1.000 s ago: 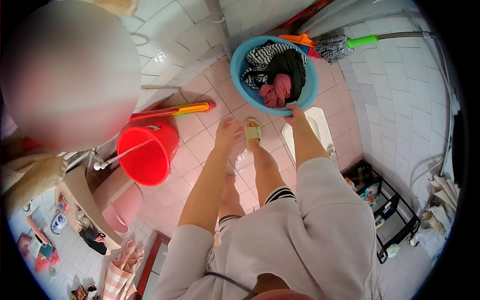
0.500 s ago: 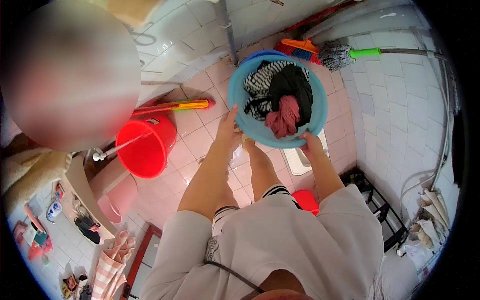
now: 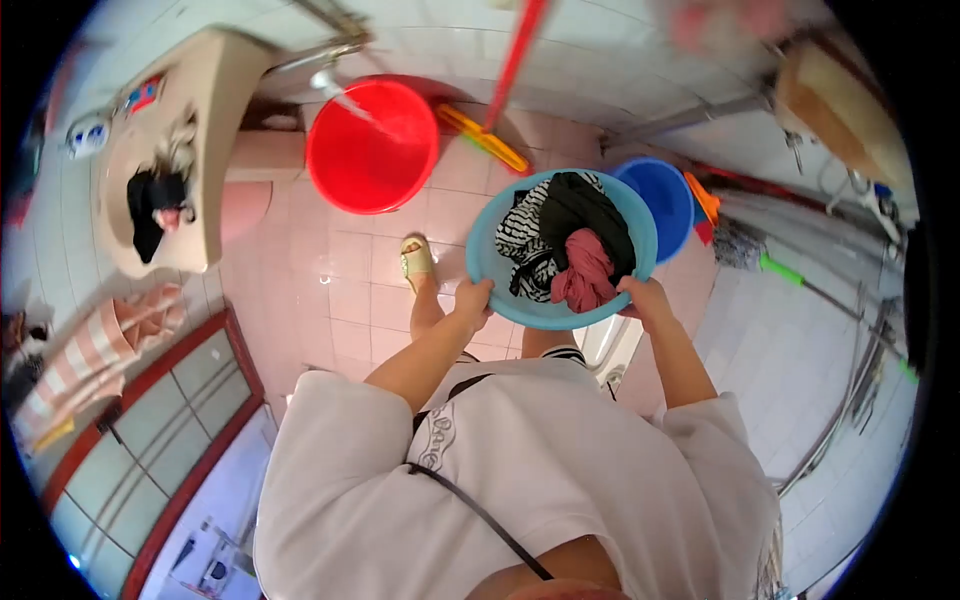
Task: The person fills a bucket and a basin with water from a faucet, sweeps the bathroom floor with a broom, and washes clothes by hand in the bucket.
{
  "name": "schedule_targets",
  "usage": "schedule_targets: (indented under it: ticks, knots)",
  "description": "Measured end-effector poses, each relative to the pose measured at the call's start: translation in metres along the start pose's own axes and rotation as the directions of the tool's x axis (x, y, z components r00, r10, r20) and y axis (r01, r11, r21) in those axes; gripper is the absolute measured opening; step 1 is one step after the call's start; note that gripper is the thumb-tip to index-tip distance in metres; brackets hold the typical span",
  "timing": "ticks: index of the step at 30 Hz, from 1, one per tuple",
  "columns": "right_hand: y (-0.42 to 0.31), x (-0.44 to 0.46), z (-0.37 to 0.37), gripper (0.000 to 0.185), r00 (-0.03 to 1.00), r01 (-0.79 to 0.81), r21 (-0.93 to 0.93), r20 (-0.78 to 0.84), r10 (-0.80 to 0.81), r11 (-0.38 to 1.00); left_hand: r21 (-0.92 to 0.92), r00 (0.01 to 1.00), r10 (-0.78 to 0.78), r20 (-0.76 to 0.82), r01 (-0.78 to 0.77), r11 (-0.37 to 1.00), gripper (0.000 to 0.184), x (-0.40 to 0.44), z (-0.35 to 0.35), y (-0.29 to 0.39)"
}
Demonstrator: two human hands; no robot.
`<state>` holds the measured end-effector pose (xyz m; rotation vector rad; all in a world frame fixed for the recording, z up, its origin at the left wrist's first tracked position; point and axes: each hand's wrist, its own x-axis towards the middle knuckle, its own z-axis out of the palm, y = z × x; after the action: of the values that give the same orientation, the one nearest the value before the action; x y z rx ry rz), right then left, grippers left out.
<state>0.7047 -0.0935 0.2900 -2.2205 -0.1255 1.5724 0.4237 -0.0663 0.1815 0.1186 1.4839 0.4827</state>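
A light blue basin (image 3: pixel 480 232) is held up in front of my body by both hands. Inside it lie a black and white patterned cloth (image 3: pixel 519 225), a dark cloth (image 3: pixel 592 215) and a dusty pink cloth (image 3: pixel 584 273). My left hand (image 3: pixel 474 302) is closed on the rim at the near left. At the near right, my right hand (image 3: pixel 645 301) grips the rim, its thumb on top. Partly behind the basin stands a dark blue bucket (image 3: pixel 665 200).
A red bucket (image 3: pixel 370 150) stands under a running tap (image 3: pixel 325 80). Beside it are a yellow-headed broom (image 3: pixel 485 140) and a sink (image 3: pixel 200 100). A mop (image 3: pixel 740 248) leans at right; a squat toilet (image 3: pixel 608 345) lies below the basin. A red-framed door (image 3: pixel 165 420) is at lower left.
My left hand has taken hold of the rim, and the basin has been lifted toward my body. The view has turned toward the sink and door, and the blue bucket shows more.
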Motion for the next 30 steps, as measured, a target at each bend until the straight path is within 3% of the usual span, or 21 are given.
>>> schedule_targets:
  ticks: [1,2,3,4,6,8,10,11,12,14,15,17,18,20,22,24,25,27,30]
  knots:
    - [-0.015,-0.001,0.014,0.019,0.994,0.102,-0.158,-0.025,-0.108,0.982,-0.030,1.000,0.001,-0.007,-0.001,1.000,0.016,-0.008,-0.007,0.009]
    - [-0.029,-0.016,0.039,0.021,0.934,0.317,-0.346,-0.048,-0.354,0.883,-0.179,1.000,-0.004,-0.012,0.002,0.984,0.016,-0.019,-0.026,0.022]
    - [-0.046,-0.021,0.069,0.017,0.940,0.301,-0.426,-0.022,-0.342,0.853,-0.327,0.999,-0.021,-0.027,0.011,0.945,0.015,-0.024,-0.051,0.034]
    - [-0.062,-0.026,0.103,0.014,0.947,0.278,-0.503,0.001,-0.322,0.818,-0.351,0.999,-0.038,-0.032,0.025,0.936,0.015,-0.022,-0.084,0.043]
    - [-0.090,-0.026,0.181,0.014,0.982,0.187,-0.269,0.017,-0.189,0.945,-0.349,0.992,-0.121,-0.017,0.108,0.931,0.008,-0.004,-0.149,0.074]
    - [-0.138,-0.051,0.240,0.016,0.938,0.344,-0.372,0.092,-0.334,0.862,-0.427,0.986,-0.168,-0.001,0.152,0.892,0.003,0.013,-0.171,0.102]
    - [-0.174,-0.067,0.308,0.020,0.892,0.448,-0.436,0.167,-0.419,0.780,-0.391,0.930,-0.367,0.033,0.350,0.851,0.006,0.049,-0.212,0.119]
    - [-0.190,-0.080,0.342,0.022,0.867,0.497,-0.409,0.221,-0.446,0.765,-0.312,0.888,-0.451,0.090,0.455,0.834,0.010,0.056,-0.232,0.139]
    - [-0.205,-0.090,0.372,0.023,0.839,0.544,-0.378,0.269,-0.474,0.749,-0.324,0.891,-0.441,0.109,0.451,0.832,0.010,0.075,-0.249,0.151]
    - [-0.226,-0.084,0.417,0.023,0.832,0.550,-0.346,0.309,-0.461,0.760,-0.195,0.743,-0.597,0.304,0.661,0.724,0.014,0.124,-0.266,0.158]
    - [-0.236,-0.080,0.433,0.023,0.851,0.520,-0.314,0.271,-0.449,0.795,-0.189,0.735,-0.600,0.315,0.669,0.719,0.014,0.131,-0.267,0.172]
    - [-0.255,-0.084,0.454,0.024,0.861,0.504,-0.272,0.240,-0.450,0.820,-0.010,0.575,-0.735,0.359,0.790,0.613,0.020,0.131,-0.267,0.208]
    - [-0.259,-0.086,0.463,0.024,0.865,0.497,-0.290,0.241,-0.440,0.818,-0.016,0.563,-0.738,0.371,0.799,0.602,0.020,0.132,-0.269,0.209]
    - [-0.267,-0.086,0.478,0.023,0.834,0.550,-0.273,0.238,-0.499,0.789,-0.072,0.510,-0.646,0.568,0.812,0.579,0.022,0.132,-0.269,0.212]
    - [-0.271,-0.094,0.487,0.025,0.810,0.587,-0.342,0.266,-0.523,0.734,-0.078,0.557,-0.610,0.564,0.771,0.632,0.024,0.129,-0.258,0.209]
    - [-0.272,-0.101,0.492,0.037,0.775,0.628,-0.377,0.220,-0.593,0.681,-0.005,0.358,-0.663,0.658,0.882,0.472,0.027,0.125,-0.248,0.208]
    - [-0.272,-0.104,0.492,0.037,0.777,0.625,-0.385,0.221,-0.589,0.680,0.057,0.181,-0.692,0.699,0.950,0.306,0.026,0.123,-0.244,0.210]
    - [-0.272,-0.107,0.491,0.050,0.732,0.647,-0.476,0.167,-0.661,0.596,0.036,0.213,-0.662,0.718,0.939,0.341,0.025,0.120,-0.235,0.209]
    - [-0.273,-0.102,0.485,0.055,0.728,0.660,-0.463,0.203,-0.654,0.591,0.023,0.261,-0.633,0.728,0.915,0.403,0.023,0.124,-0.220,0.200]
